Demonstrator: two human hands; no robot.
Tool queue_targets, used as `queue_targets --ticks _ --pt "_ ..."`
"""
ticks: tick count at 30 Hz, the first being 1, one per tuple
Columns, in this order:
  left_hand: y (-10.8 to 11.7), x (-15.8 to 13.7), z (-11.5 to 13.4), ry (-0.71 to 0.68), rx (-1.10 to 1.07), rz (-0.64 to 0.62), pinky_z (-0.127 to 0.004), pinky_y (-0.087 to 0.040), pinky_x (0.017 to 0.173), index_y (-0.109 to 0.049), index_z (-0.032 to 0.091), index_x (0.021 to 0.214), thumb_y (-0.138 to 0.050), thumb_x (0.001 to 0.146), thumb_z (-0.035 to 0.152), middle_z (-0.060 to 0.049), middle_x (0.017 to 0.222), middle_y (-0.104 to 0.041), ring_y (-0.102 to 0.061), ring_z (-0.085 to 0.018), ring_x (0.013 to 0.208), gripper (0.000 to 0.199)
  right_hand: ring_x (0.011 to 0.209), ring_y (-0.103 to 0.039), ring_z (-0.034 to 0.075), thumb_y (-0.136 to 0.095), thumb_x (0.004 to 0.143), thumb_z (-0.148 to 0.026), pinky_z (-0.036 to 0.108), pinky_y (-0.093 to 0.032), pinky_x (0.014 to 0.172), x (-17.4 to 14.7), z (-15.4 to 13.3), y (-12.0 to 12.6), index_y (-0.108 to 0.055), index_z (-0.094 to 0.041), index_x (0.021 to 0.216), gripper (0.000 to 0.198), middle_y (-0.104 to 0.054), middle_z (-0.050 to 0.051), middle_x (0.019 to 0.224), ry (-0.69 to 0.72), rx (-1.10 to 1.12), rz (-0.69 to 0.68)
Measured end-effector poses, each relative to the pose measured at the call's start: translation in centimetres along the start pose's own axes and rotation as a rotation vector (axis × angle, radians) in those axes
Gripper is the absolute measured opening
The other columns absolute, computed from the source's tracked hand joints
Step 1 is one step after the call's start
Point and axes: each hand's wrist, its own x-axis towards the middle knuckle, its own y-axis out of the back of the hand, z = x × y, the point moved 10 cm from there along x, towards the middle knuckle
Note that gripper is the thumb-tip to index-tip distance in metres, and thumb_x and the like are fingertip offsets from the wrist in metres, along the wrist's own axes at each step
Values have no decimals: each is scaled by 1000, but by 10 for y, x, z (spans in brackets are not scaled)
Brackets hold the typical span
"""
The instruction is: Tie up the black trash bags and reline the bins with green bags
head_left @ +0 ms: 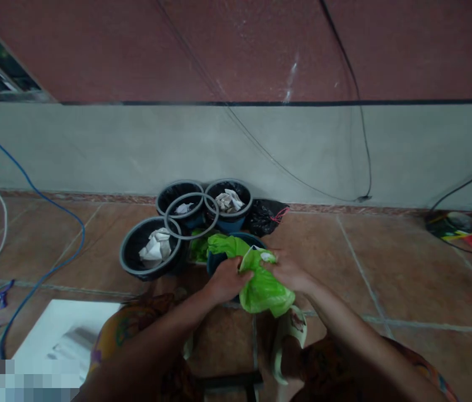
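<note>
Because we seem to be seated low and facing the wall (135, 145), nearly everything about us stands on the tiled floor (390, 245), where a bent reach meets it. To our left lies a white board (56, 318), well apart from the cluster of bins.

Three round bins with black liners crowd together near the foot of the wall: the left bin (135, 234), the rear left bin (177, 192) and the rear right bin (231, 226). We take the tight grouping as a way of keeping them all within reach. Nearest us is a dark blue bin (215, 263), partly hidden behind our hands.

Across the front of it hangs the green bag (265, 293), its lower part drooping loose over the floor by our right foot. Green film also lies over the blue bin's rim; we cannot tell whether it is one piece with the bag. A loose grey ring (191, 238) overlaps the two rear bins, apparently resting on their rims. Beside the rear right bin sits a black bag (263, 219) with red strings.

Our left hand (227, 277) and right hand (289, 272) each have a narrow grip, holding the green bag near its top from opposite sides, probably because such limp film folds when held at one point.

Paper scraps (156, 245) lie loose within the liners.
</note>
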Motion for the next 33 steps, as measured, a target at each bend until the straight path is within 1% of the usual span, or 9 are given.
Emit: queue_targets --ticks 3,6,10,16,21,24,27,30,33 --pt "-39 -6 1 -58 12 -188 -24 -44 67 -63 17 72 -51 74 16 0 72 -65 -58 -17 71 12 56 -53 13 -61 72 -37 23 -43 52 -9 -5 7 -63 -17 73 20 -62 0 64 -49 118 -44" --pt "-48 -5 -7 -12 16 -224 -23 -42 61 -62 15 68 -48 75 15 1 66 -61 -56 -14 65 16 57 -54 13 -66 66 -38 24 -45 54 -17 -9 16 -62 -16 76 24 -63 0 65 -66 171 -84" --pt "-2 8 -21 132 -50 49 -21 -41 58 -67 13 74 -51 75 15 0 67 -63 -56 -12 62 16 66 -60 16 -62 67 -28 24 -46 60 -21 -10 26 -66 -16 89 25 -69 2 76 -63 14 -96" --pt "68 17 -41 209 -222 419 -19 -44 57 -72 13 87 -47 74 9 -1 71 -67 -58 -11 60 28 87 -65 21 -54 63 -7 27 -45 75 -23 5 45 -70 -18 92 36 -72 6 89 -149 -646 -36" --pt "80 19 -26 86 42 401 -20 -43 57 -74 14 83 -51 76 15 -1 70 -68 -60 -13 64 24 118 -57 27 -76 58 -21 35 -44 99 -27 -9 30 -56 -21 131 76 -63 9 129 9 -382 -192" --pt "62 19 -7 -20 157 274 -20 -46 64 -75 16 83 -50 76 13 -1 76 -71 -63 -14 73 26 129 -50 26 -77 66 -39 41 -39 108 -21 -32 26 -38 -22 147 92 -49 12 146 157 -227 -100" --pt "48 17 5 -67 203 181 -20 -48 69 -75 17 86 -47 78 12 -1 81 -73 -65 -14 77 29 125 -53 29 -77 67 -34 43 -40 105 -6 -31 17 -53 -21 137 75 -58 13 135 123 -470 42" --pt "48 17 4 -30 332 140 -22 -49 72 -74 16 89 -48 82 16 -2 83 -73 -66 -15 79 27 106 -64 26 -61 82 -26 35 -45 93 8 -11 3 -71 -21 109 29 -72 10 107 -20 -672 22" --pt "55 17 -9 57 615 84 -27 -50 80 -74 15 92 -52 84 21 -8 90 -74 -68 -19 88 24 97 -68 22 -47 88 -19 28 -46 84 14 0 16 -73 -22 102 30 -75 9 99 -117 -708 110"
